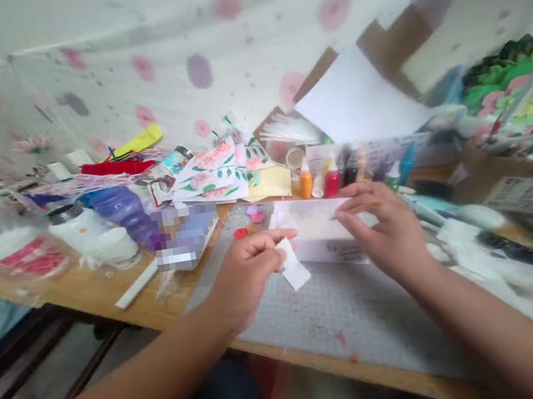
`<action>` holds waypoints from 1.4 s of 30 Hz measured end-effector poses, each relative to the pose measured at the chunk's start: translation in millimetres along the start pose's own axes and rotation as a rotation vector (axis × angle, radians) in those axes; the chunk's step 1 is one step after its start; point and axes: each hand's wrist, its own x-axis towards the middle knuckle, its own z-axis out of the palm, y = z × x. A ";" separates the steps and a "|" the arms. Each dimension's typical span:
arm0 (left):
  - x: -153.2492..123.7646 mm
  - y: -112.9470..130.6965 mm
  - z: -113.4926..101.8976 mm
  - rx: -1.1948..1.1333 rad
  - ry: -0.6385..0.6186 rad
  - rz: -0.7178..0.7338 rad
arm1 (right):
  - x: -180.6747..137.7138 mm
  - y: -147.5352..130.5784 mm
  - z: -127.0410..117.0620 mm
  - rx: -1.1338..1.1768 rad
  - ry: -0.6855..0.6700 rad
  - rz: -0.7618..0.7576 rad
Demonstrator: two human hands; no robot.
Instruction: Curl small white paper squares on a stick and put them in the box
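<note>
Between thumb and fingers, my left hand (256, 262) pinches a small folded piece of white paper (294, 269) above the grey cutting mat (307, 328). To its right, my right hand (386, 228) is closed in a pinch around a thin yellowish stick (373, 205), most of it covered by the fingers; blur hides its exact kind. Beneath and between the hands lies a white sheet or box (317, 218) with some writing on its front side. Red, pink and purple paint blobs (241, 233) sit on the mat just beyond my left hand.
Orange (304, 180) and red (331, 179) paint bottles stand behind the white sheet. A phone-like box (200, 230), a white jar (74, 230) and flower-printed papers (212, 174) crowd the left. At right are crumpled tissues (472, 254) and a cardboard box (522, 186).
</note>
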 end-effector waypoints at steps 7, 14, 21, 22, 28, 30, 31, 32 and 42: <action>-0.1 3.5 1.5 -0.080 -0.100 0.022 | -6.7 -30.6 -2.9 0.413 -0.135 0.103; 1.0 1.0 2.5 -0.048 -0.190 0.011 | -9.1 -40.3 -2.5 0.794 -0.131 0.184; -1.2 2.0 8.3 -0.210 -0.165 -0.039 | -9.7 -44.7 -5.4 0.814 -0.177 0.202; -1.3 1.9 8.5 -0.229 -0.166 -0.045 | -9.7 -45.4 -5.7 0.814 -0.179 0.202; -0.1 -1.7 6.8 -0.293 -0.181 -0.058 | -8.5 -47.0 -6.3 0.829 -0.199 0.198; 0.5 -2.8 6.5 -0.319 -0.191 -0.060 | -8.7 -46.9 -6.2 0.838 -0.201 0.202; 0.7 -3.2 6.6 -0.328 -0.197 -0.061 | -9.0 -46.8 -6.0 0.845 -0.200 0.204; 0.9 -3.4 6.6 -0.334 -0.205 -0.062 | -9.3 -46.6 -5.7 0.853 -0.198 0.206; -1.4 -3.7 6.0 -0.311 -0.206 -0.091 | -8.4 -46.8 -7.5 0.818 -0.234 0.182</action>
